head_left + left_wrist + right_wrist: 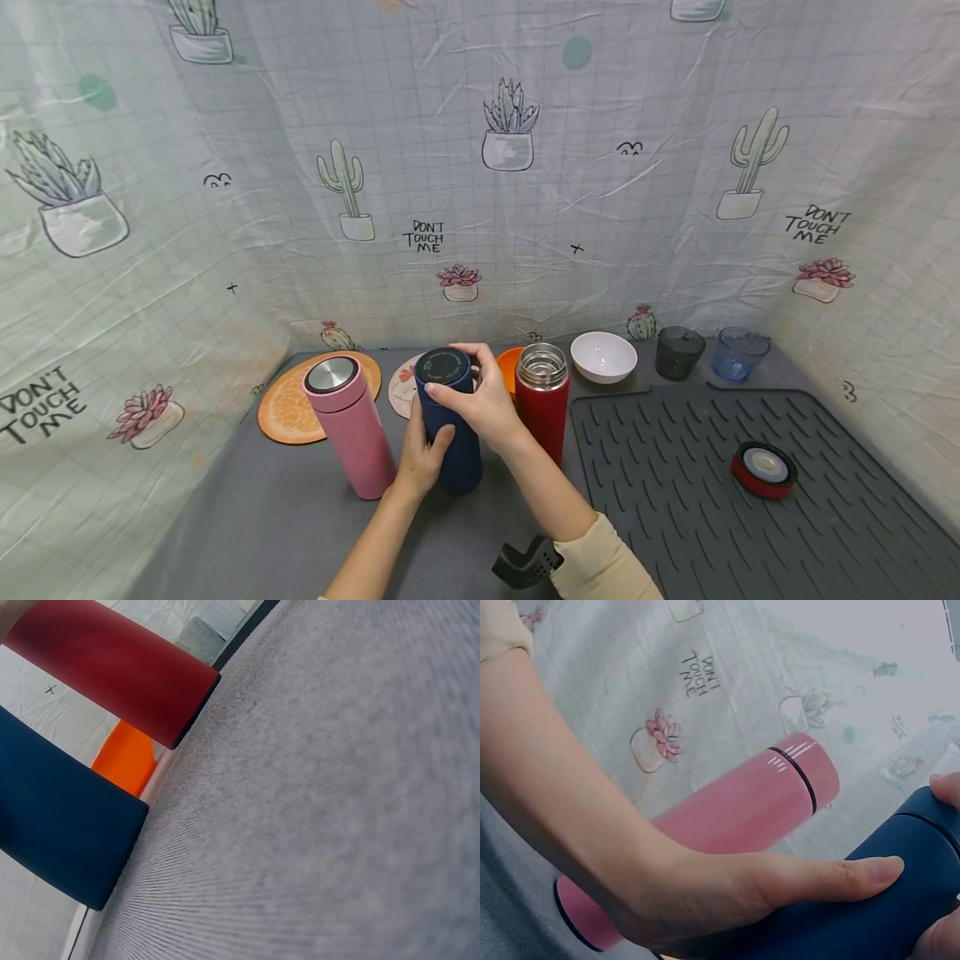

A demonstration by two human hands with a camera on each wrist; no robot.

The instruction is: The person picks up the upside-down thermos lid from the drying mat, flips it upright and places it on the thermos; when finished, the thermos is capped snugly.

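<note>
A dark blue thermos (459,454) stands upright near the middle of the table, its lid (444,365) on top. My left hand (420,450) grips its body from the left, with the thumb (855,877) laid along the side in the right wrist view. Higher up, my right hand (486,400) holds the lid, thumb in front and fingers behind. A pink thermos (360,437) with a steel-topped lid is just left of the left hand. To the right of the blue one is a red thermos (542,417) with its mouth uncovered.
The red thermos's lid (765,469) lies on a dark ridged mat (660,467) at right. Along the back are an orange-slice placemat (285,408), a round patterned mat (402,388), an orange item (508,367), a white bowl (603,357), a dark cup (679,353) and a blue cup (739,355).
</note>
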